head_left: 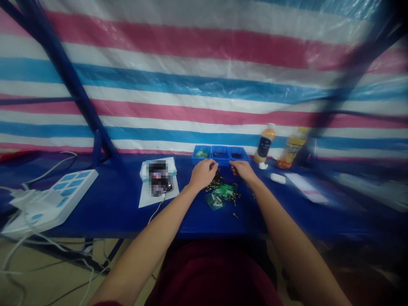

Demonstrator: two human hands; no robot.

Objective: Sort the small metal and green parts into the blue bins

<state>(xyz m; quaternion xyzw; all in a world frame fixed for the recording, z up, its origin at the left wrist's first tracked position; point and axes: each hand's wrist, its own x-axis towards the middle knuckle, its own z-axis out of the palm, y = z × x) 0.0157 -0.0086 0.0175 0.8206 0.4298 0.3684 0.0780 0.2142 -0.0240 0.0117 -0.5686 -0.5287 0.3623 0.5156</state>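
My left hand is in front of the left and middle blue bins, its fingers curled together; whatever they may hold is too small to make out. Opposite it, my right hand is closed in front of the right bin, its fingertips partly hidden. Between and below the hands lies a pile of small brass-coloured screw-like pieces. Green plastic packets lie among them, beside a clear bag with white pieces inside. One loose screw-like piece sits closer to the table's front edge.
Behind the hands stand three blue bins. To the right are two drink bottles and a white case. A phone on a charging cable lies left, beyond it a white power strip. Blue metal posts flank the table.
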